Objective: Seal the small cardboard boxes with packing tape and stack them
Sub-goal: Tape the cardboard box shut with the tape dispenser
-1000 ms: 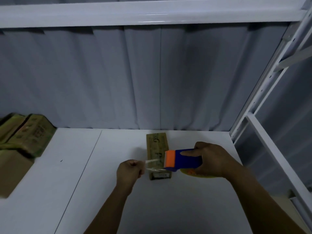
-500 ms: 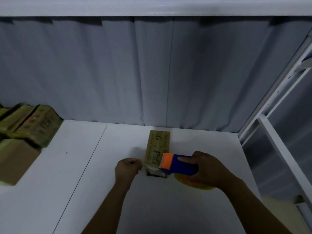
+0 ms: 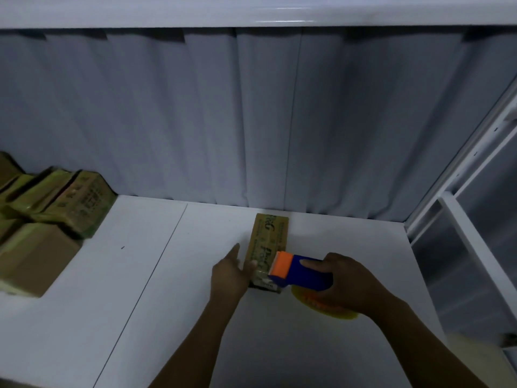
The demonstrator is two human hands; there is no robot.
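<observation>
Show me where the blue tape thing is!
Head view, right of centre: the tape dispenser is gripped by the right hand, its orange end on the near end of the small box.

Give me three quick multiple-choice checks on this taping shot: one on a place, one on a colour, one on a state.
1. Where is the pile of other boxes?
A. On the table's left side.
B. Against the right frame.
C. On the upper shelf.

2. What colour is the tape dispenser's head?
A. Green.
B. White.
C. Orange.

3. How is the left hand?
A. In a fist, off the box.
B. Fingers straight against the small box's left side.
C. Gripping the dispenser.

Answers:
1 A: the pile sits at the left edge of the view.
2 C: the head on the box's near end is orange, and the body is blue.
3 B: the fingers lie straight alongside the box, while the right hand grips the dispenser.
</observation>
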